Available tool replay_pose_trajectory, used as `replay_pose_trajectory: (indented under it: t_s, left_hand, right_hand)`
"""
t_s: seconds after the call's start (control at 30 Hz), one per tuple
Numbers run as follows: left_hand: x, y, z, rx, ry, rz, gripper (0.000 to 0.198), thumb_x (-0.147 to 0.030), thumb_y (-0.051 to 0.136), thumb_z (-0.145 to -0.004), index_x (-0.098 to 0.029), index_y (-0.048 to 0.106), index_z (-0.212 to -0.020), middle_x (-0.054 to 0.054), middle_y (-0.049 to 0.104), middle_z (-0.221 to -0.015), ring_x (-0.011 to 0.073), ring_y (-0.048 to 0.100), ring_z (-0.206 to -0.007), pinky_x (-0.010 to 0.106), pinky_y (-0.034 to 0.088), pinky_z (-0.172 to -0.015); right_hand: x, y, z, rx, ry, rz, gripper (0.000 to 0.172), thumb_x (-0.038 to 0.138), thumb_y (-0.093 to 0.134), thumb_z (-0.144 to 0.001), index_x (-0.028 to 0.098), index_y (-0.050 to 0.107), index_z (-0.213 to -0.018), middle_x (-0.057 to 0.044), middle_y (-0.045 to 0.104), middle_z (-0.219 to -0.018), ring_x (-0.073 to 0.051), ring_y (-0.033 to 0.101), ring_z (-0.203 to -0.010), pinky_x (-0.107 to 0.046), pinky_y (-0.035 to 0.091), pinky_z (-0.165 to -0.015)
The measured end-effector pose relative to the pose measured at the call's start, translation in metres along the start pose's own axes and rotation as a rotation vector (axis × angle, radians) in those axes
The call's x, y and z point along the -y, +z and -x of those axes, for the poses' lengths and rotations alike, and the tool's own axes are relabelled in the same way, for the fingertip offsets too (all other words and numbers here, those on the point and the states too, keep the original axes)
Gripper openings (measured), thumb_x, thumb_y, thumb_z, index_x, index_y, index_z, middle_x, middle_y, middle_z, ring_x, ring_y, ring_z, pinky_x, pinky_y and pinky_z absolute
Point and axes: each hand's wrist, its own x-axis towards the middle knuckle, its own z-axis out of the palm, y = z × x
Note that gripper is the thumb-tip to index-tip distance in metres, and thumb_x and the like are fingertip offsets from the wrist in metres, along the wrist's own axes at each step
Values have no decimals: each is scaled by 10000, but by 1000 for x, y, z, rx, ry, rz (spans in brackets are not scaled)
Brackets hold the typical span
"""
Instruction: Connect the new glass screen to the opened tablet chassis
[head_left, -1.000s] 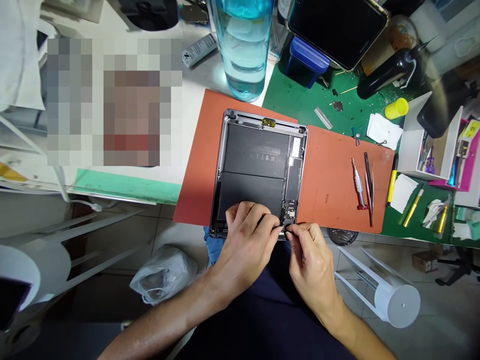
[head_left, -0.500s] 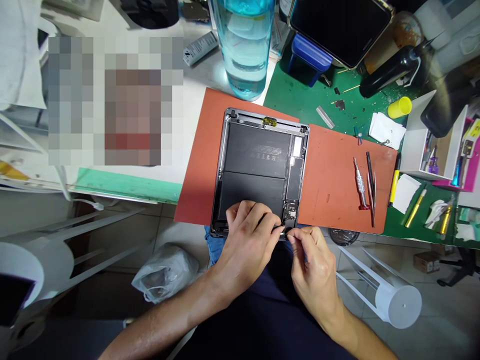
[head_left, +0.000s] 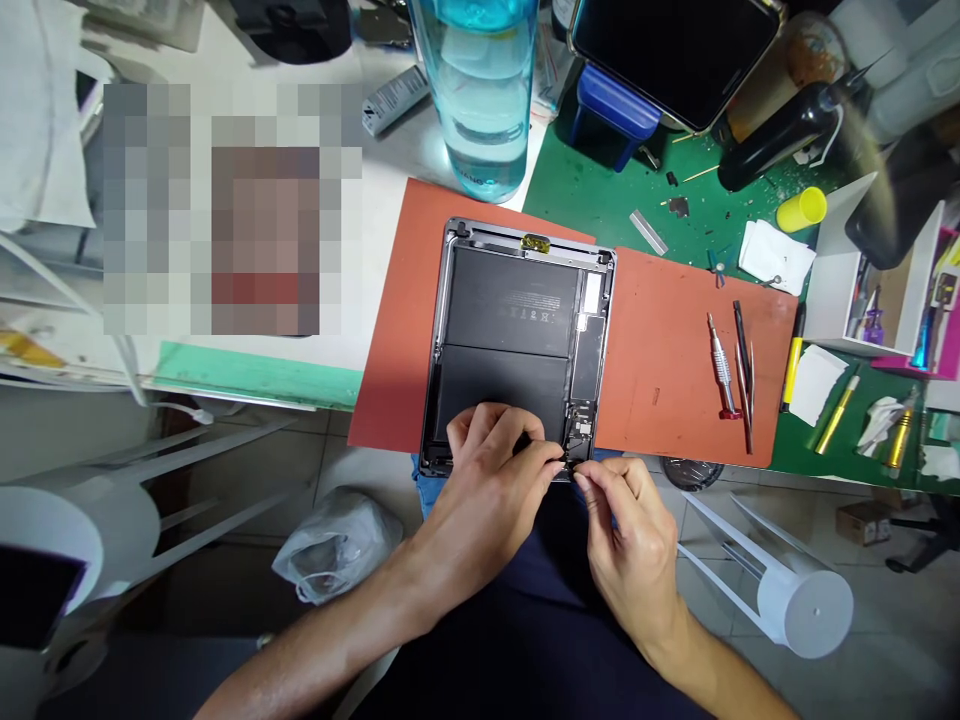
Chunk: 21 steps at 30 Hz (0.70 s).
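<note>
An opened tablet [head_left: 510, 300] lies on an orange mat [head_left: 675, 350], its dark battery cells and a strip of circuit board exposed. My left hand [head_left: 499, 470] rests over the tablet's lower part, fingers curled, with thumb and forefinger pinched near the bottom right corner. Beside it, my right hand [head_left: 630, 520] pinches at the same corner, at the tablet's near edge. Whatever small part sits between the fingertips of either hand is too small to make out.
To the right lie a screwdriver [head_left: 720, 365], tweezers [head_left: 744, 380] and a yellow pen [head_left: 791, 360]. A tall blue bottle [head_left: 484, 120] stands behind the tablet, near a phone [head_left: 675, 55] on a blue stand [head_left: 615, 112]. A white box [head_left: 825, 285] of tools is at far right.
My left thumb and forefinger have shifted slightly at the corner, and my right hand has barely moved. The whole view has shifted a little.
</note>
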Motion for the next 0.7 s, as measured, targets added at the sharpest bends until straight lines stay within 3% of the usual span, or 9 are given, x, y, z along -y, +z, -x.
replay_pose_trajectory:
  t_s: [0.7]
  left_hand:
    - [-1,7,-3,21,24,-9,113,-119,599,-1013,-189,666,-956,58,628,-1096,239,505,-1069,455,333,-941]
  right_hand:
    - [0,2,2,15,-10,12,207,40,562,-1045,180,692,-1125,-38,591,-934,-145,607,-756,-283,518,-699]
